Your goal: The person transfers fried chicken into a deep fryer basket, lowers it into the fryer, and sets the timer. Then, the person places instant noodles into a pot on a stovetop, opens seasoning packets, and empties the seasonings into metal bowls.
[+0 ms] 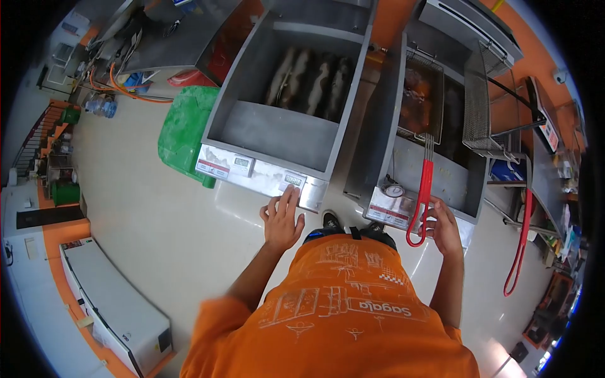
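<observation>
My left hand (282, 220) rests at the front panel of the left fryer (271, 132), its fingers apart and its fingertips at a small digital display (293, 181). A second display (242, 164) sits further left on that panel. Beside the red handle (423, 195) of a fryer basket (421, 101) is my right hand (443, 228), its fingers curled near the handle's lower end; whether they grip it I cannot tell. The basket sits in the right fryer (435, 167) with brownish food in it. A round dial (394, 191) lies on that fryer's front edge.
A green bin (186, 135) stands left of the left fryer. At the right hangs an empty wire basket (485, 101) with another red handle (520, 246). A steel table (183, 38) is at the upper left, and a white chest freezer (116, 302) at the lower left.
</observation>
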Demonstrator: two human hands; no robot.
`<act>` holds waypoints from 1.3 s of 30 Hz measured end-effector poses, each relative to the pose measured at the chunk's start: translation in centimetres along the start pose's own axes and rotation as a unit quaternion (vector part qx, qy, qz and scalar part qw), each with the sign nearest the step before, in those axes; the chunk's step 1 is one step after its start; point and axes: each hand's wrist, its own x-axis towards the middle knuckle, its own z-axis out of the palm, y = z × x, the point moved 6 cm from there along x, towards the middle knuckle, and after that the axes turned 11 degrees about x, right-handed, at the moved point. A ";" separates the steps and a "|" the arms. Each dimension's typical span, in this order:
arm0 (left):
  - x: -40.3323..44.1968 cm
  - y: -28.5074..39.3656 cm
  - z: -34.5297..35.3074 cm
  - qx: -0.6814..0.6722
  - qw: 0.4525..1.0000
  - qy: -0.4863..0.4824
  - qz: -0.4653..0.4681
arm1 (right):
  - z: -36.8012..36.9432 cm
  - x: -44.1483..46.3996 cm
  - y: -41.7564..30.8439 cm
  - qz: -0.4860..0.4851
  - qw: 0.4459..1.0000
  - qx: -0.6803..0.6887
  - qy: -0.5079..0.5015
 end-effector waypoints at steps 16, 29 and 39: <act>-0.2 -0.2 -0.1 -0.012 0.999 -0.039 0.007 | -2.6 -2.5 0.8 0.015 0.991 -0.091 0.097; 0.1 1.0 -2.6 -0.022 0.999 -0.038 -0.001 | -2.0 -2.6 1.1 0.015 0.989 -0.117 0.086; 0.2 0.5 -2.4 -0.012 0.998 -0.054 0.012 | -2.2 -2.7 1.4 0.016 0.987 -0.134 0.087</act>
